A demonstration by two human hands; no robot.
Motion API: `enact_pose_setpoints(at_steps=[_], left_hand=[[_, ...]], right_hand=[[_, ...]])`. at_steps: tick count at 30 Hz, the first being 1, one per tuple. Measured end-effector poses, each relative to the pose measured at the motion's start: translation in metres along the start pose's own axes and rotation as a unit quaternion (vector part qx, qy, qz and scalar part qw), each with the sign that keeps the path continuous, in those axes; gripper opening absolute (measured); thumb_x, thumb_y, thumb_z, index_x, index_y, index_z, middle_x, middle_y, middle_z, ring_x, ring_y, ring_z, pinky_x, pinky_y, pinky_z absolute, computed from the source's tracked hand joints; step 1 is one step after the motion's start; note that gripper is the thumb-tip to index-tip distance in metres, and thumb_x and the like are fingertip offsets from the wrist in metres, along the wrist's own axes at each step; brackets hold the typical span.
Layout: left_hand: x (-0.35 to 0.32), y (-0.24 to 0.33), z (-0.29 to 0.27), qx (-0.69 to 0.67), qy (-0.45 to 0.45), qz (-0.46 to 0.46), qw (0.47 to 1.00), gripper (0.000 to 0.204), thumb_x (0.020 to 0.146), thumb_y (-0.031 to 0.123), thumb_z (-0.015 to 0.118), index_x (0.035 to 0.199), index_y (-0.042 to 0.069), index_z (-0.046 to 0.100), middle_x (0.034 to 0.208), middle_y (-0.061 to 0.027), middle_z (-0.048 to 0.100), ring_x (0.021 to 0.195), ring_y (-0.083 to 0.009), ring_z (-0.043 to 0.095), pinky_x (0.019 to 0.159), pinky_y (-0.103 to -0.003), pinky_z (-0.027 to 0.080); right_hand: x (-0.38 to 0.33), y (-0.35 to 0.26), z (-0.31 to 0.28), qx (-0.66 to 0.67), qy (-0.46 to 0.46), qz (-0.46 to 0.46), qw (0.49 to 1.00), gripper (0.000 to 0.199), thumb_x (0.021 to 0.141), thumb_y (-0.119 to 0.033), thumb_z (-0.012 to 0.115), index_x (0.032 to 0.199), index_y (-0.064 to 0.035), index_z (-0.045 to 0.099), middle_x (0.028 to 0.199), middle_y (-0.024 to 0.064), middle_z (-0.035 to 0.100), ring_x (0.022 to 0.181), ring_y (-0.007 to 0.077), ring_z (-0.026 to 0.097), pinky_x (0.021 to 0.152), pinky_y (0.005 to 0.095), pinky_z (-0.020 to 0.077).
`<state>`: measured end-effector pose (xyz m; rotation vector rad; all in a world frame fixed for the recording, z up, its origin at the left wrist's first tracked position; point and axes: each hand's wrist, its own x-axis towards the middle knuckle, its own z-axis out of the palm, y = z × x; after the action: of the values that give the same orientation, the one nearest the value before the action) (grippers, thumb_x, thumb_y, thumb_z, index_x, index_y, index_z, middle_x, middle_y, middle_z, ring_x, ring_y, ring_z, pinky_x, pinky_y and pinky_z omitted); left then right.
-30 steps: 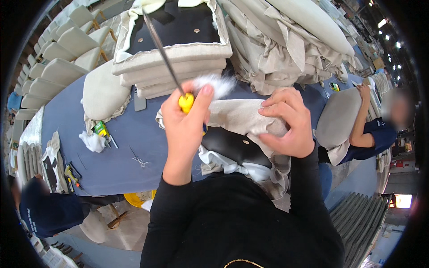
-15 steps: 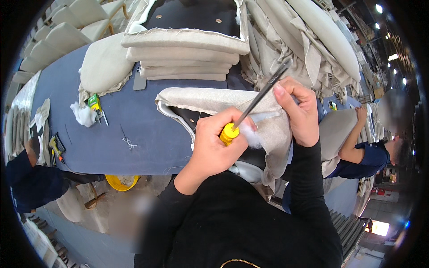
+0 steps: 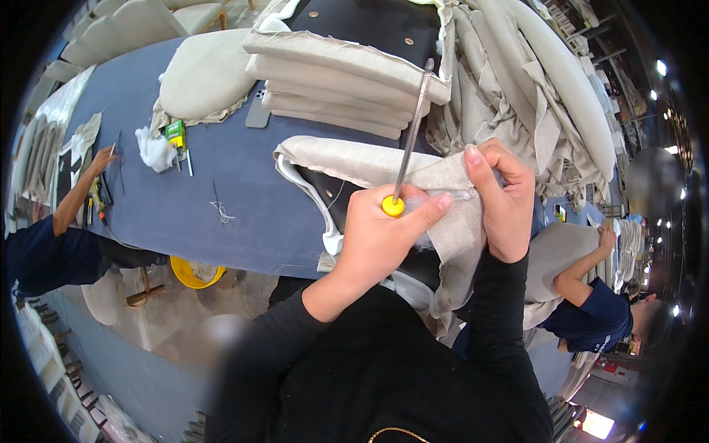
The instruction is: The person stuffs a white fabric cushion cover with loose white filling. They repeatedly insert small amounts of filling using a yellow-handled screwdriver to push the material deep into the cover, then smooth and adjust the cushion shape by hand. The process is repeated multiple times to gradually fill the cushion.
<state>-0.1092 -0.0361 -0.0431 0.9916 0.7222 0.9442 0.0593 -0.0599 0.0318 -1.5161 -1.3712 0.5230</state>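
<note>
Blue worktable (image 3: 159, 221), near edge: from afar I log the left hand (image 3: 375, 235) wrapped round a yellow-handled tool (image 3: 408, 148), shaft pointing away, the right hand (image 3: 507, 196) pinching the beige cover (image 3: 459, 230) there, apparently to steady its fold.

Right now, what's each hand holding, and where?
Left hand: yellow-handled tool, by its handle; white stuffing unclear. Right hand: beige fabric, near its right edge.

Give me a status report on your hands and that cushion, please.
Left hand gripping yellow-handled tool; right hand pinching beige fabric. Cushion: dark underside partly showing. Tool's shaft crossing in front of cushion.
</note>
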Motion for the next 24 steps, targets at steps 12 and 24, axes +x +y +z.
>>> enact_pose_setpoints(at_steps=[12, 24], left_hand=[[0.014, 0.019, -0.011, -0.129, -0.053, -0.115, 0.984, 0.011, 0.097, 0.015, 0.079, 0.096, 0.004, 0.075, 0.077, -0.0013, 0.067, 0.063, -0.0068, 0.06, 0.054, -0.026, 0.042], [0.014, 0.017, 0.005, -0.087, 0.002, -0.109, 0.99, 0.02, 0.104, 0.021, 0.077, 0.092, 0.006, 0.073, 0.081, 0.0029, 0.069, 0.068, -0.0038, 0.061, 0.062, -0.024, 0.045]], right_hand=[[0.015, 0.009, 0.014, -0.002, 0.005, -0.04, 0.999, 0.03, 0.1, -0.012, 0.078, 0.08, 0.0047, 0.064, 0.078, 0.0047, 0.061, 0.074, 0.0111, 0.055, 0.07, 0.0279, 0.0422], [0.008, 0.011, 0.006, 0.015, 0.031, -0.063, 0.997, 0.022, 0.095, -0.016, 0.081, 0.083, 0.001, 0.074, 0.079, 0.0117, 0.069, 0.07, 0.0196, 0.066, 0.063, 0.0336, 0.0485]])
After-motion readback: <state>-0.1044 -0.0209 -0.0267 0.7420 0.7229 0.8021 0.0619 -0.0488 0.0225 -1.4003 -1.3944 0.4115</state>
